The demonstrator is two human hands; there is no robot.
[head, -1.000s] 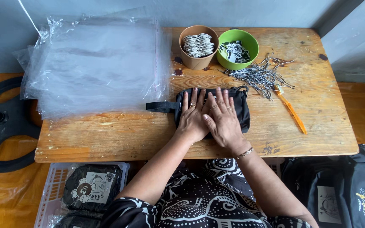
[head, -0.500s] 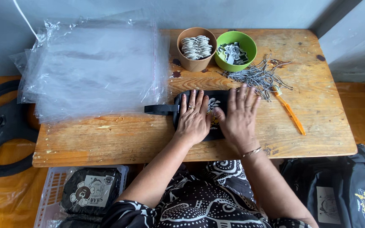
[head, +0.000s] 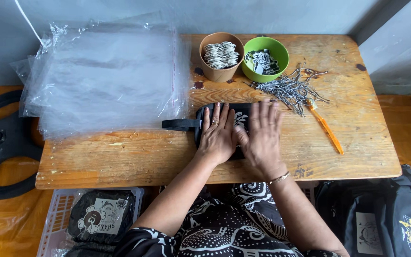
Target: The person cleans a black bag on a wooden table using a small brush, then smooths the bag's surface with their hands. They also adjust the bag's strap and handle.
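Black pouch (head: 241,115) under both flat hands (head: 241,135) (fingers spread)

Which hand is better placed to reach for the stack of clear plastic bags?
Left, probably. The left hand lies flat on the black pouch, on the side nearer the stack of clear plastic bags. The right hand would have to cross over it.

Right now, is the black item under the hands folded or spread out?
Folded: the black fabric item lies as a compact flat block under the left hand and right hand, its strap sticking out.
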